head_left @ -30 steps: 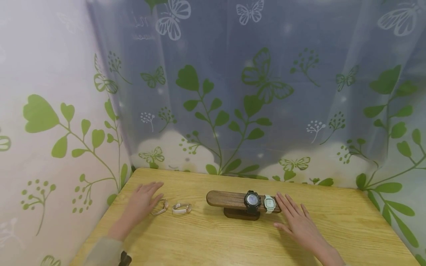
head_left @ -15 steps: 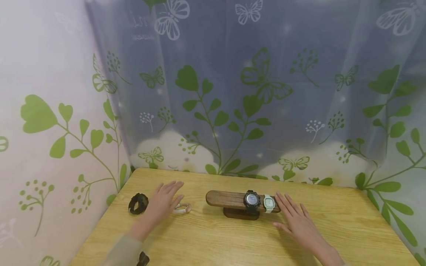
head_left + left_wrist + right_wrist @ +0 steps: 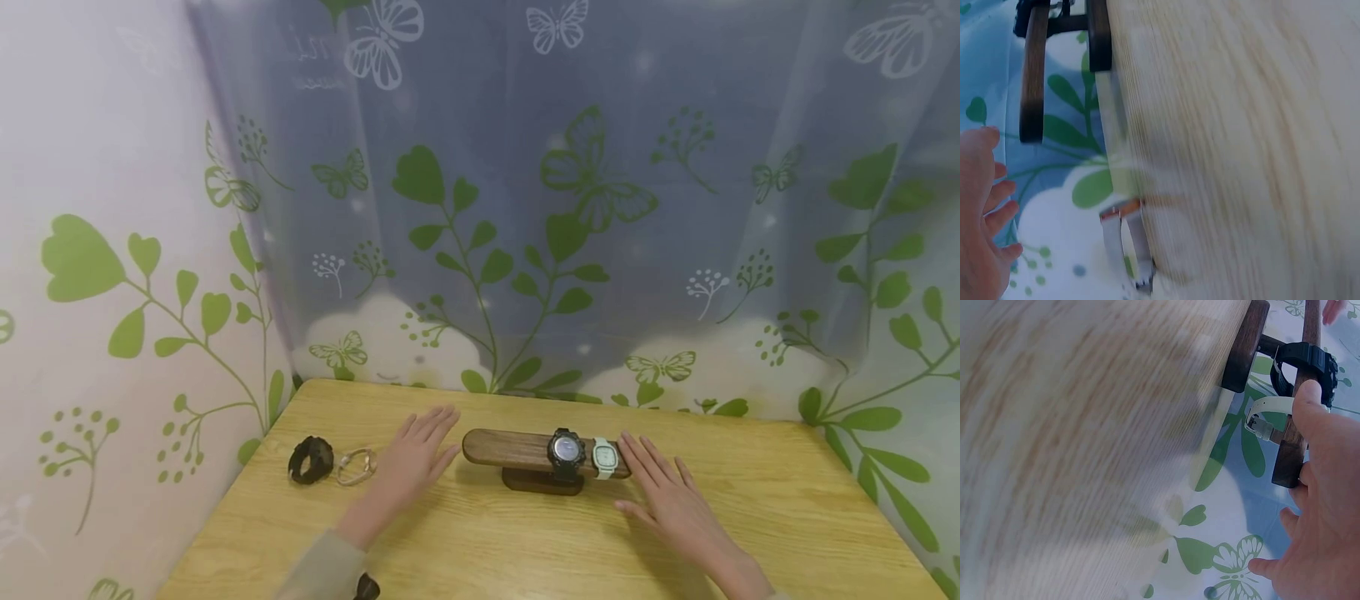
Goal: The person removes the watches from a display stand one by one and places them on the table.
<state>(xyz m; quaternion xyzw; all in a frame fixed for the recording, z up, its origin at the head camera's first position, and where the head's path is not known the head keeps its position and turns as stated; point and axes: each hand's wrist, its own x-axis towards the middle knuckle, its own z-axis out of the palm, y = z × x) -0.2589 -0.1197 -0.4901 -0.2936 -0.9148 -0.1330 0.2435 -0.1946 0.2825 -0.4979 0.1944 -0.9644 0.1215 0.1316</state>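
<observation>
A dark wooden watch stand bears a black digital watch and a pale mint square-faced watch towards its right end. My right hand has its fingers outstretched, fingertips right at that end of the bar. Just left of the bar's other end, my left hand hovers with straight fingers and holds nothing. It hides the white-strapped watch in the head view; the left wrist view shows this white watch standing on its side. A rose-gold watch lies left of my left hand.
A black chunky-strapped watch stands at the far left of the wooden table. Behind the table's back edge hangs a curtain printed with leaves and butterflies. Another printed cloth runs along the left side.
My left hand has moved right, from over the black and rose-gold watches, past the white one, towards the stand. Both left-hand watches are now uncovered. My right hand has stayed at the bar's end.
</observation>
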